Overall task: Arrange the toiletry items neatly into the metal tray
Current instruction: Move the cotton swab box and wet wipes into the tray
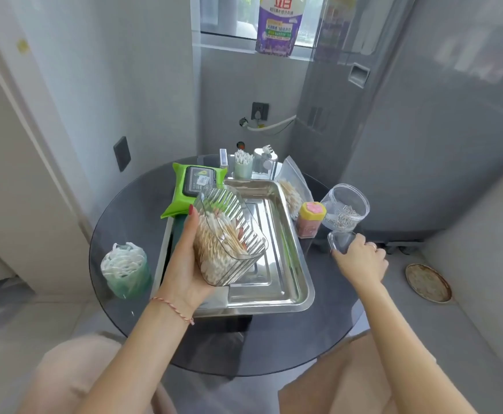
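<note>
Left hand [184,264] grip closed around clear ribbed plastic box [229,237] of cotton swabs, tilted above shiny rectangular metal tray [292,264]. Right hand [361,258] grip pinching small clear lid [340,241] beside tray.

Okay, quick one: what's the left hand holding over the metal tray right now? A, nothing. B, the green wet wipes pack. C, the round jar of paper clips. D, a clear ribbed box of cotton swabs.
D: the left hand grips a clear ribbed box of cotton swabs above the metal tray.
</note>
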